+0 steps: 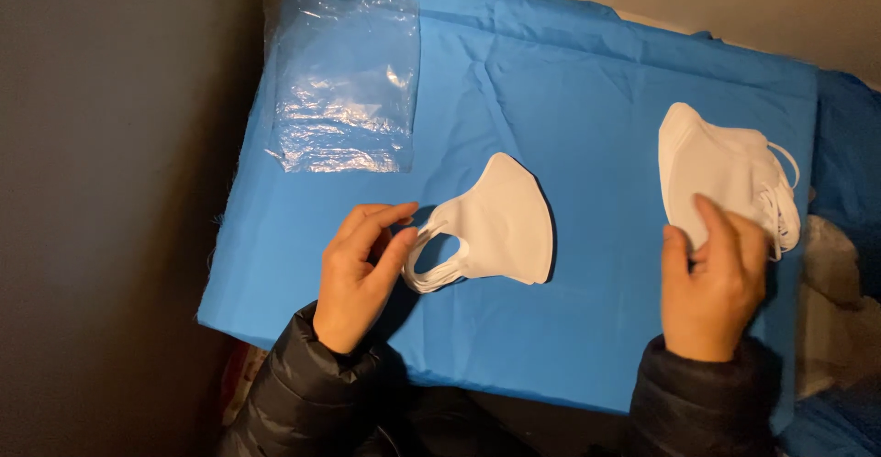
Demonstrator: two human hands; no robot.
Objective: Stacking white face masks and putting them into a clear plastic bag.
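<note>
A small stack of folded white face masks lies in the middle of a blue cloth. My left hand pinches the ear loops at the stack's left end between thumb and fingers. A second, thicker stack of white masks lies at the right. My right hand rests on its near edge, fingers pressing down on the top mask; the hand is slightly blurred.
A clear plastic bag lies flat on the cloth's far left corner. Dark floor lies to the left of the cloth. Crumpled pale fabric shows past the right edge. My black jacket sleeves enter from below.
</note>
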